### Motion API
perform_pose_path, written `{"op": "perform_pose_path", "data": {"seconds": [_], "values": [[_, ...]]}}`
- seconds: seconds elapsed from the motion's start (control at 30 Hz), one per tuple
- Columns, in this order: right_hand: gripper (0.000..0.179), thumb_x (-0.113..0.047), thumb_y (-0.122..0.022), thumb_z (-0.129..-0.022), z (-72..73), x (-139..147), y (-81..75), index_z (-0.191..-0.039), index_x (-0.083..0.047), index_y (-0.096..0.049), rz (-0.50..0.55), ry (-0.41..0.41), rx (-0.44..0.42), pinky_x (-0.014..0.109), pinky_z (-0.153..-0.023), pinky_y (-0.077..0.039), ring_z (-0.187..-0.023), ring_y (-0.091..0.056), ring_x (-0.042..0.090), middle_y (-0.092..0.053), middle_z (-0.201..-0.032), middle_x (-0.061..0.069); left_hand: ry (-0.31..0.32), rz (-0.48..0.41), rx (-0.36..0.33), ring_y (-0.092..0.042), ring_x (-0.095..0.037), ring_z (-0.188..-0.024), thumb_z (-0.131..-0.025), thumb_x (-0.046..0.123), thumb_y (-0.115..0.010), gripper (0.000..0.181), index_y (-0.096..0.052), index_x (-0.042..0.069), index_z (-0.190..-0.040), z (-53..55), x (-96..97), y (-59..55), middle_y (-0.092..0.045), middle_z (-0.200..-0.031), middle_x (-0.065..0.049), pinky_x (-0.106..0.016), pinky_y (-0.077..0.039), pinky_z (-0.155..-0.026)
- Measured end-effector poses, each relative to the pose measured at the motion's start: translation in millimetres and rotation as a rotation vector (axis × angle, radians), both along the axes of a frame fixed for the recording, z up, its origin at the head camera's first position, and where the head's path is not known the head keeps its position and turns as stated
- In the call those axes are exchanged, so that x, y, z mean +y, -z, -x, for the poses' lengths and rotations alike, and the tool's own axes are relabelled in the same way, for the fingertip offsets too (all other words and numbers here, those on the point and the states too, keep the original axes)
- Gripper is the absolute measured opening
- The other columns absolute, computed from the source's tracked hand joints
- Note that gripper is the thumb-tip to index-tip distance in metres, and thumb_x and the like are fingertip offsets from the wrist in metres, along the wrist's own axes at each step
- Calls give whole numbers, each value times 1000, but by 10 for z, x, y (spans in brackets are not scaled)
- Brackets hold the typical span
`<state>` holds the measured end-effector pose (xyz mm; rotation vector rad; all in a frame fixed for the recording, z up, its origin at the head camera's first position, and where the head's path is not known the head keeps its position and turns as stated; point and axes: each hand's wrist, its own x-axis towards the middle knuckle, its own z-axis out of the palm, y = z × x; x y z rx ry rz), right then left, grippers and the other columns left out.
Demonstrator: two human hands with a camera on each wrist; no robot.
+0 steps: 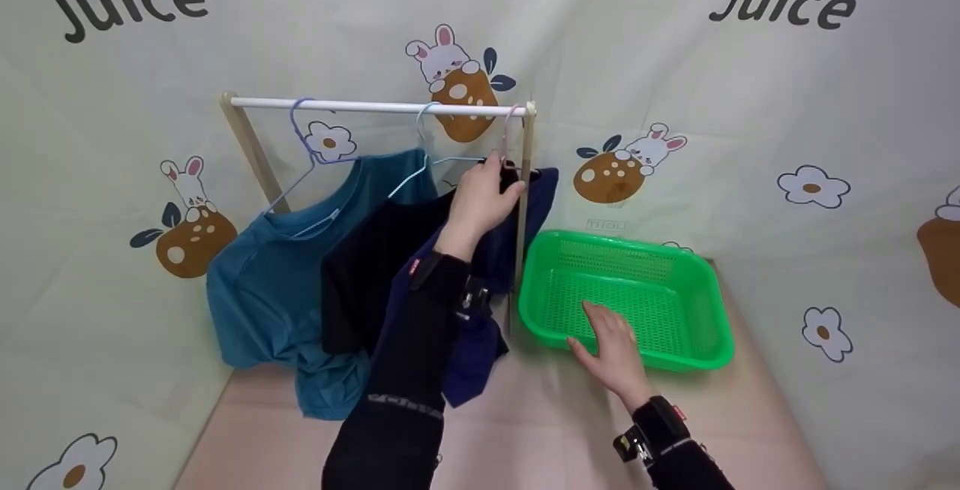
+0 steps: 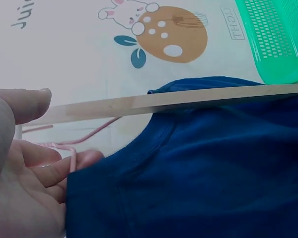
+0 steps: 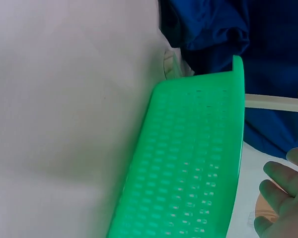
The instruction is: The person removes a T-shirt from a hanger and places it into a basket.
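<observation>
My left hand is at the right end of the clothes rack, beside a pink hanger that carries a navy blue shirt. In the left wrist view its fingers lie along the hanger's arm at the shirt's neckline, with the thumb held apart. My right hand, fingers spread, holds nothing and is over the near rim of a green basket. On the rack's white rod hang also a teal shirt on a purple hanger and a black shirt on a light blue hanger.
Wooden posts hold up the rod at both ends. The basket stands right of the rack on a pale pink tabletop. A printed cloth with rabbits and flowers surrounds the table at the back and sides.
</observation>
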<state>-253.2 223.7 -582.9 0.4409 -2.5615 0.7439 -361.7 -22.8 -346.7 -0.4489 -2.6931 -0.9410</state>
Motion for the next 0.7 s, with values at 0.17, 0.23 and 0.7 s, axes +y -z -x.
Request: {"op": "perform_pose_path", "data": {"seconds": [0.17,0.23,0.7], "values": [[67,-32,-72,-88,10,-46,-38,-142,0,-48,-4,-7,-28,62,-108,-26,-129,-45,43,-54,-137,23,-77,-50,8,-59,-34,-102,-100,28,-59,32,-60,1,-118,16,-48,-35,-62,-104,-18,-45,-46,-86],[67,-32,-72,-88,19,-58,-63,-142,0,-48,-3,-11,-28,62,-108,-25,-129,-45,43,-54,-137,23,-129,-46,11,-58,-34,-105,-100,29,-58,34,-60,3,-122,10,-93,-64,-62,-108,-18,-46,-46,-87],[67,-28,-69,-91,153,-131,-403,-145,3,-44,37,-65,-2,58,-113,-18,-134,-41,42,-49,-143,24,-415,-137,199,-62,-26,-90,-99,30,-61,23,-73,11,-101,-35,-635,-206,-66,-92,-8,-41,-48,-73]]}}
